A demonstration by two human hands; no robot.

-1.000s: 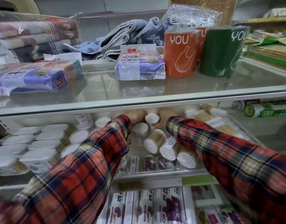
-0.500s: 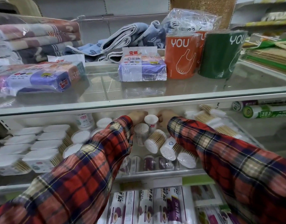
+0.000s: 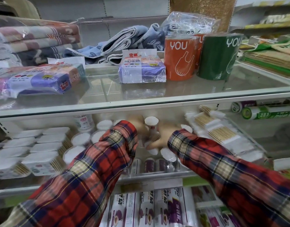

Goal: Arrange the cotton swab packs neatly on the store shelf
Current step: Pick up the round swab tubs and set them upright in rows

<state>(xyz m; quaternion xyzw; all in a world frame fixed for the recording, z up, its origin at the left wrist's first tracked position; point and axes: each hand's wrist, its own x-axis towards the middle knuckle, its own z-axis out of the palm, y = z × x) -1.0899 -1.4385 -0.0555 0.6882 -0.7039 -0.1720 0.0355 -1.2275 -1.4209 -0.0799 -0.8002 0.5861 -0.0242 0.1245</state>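
**Both hands working among the round cotton swab tubs**

Clear plastic cylindrical cotton swab tubs (image 3: 151, 126), white fluffy tips showing at their tops, are crowding the middle shelf (image 3: 157, 175) under a glass shelf (image 3: 141, 102). Flat packs of wooden-stick swabs (image 3: 218, 130) are lying to the right. The right hand (image 3: 164, 136), in a red plaid sleeve (image 3: 223, 164), is reaching down among the tubs, fingers curling on one low tub. The left hand (image 3: 137, 123) is blurred; its grip cannot be told.

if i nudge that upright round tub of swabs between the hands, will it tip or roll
Probably tips easily: the round swab tub stands tall and narrow on the glass shelf. Once down it would likely roll, like the tubs lying on their sides nearby. It looks light, being thin plastic filled with swabs.
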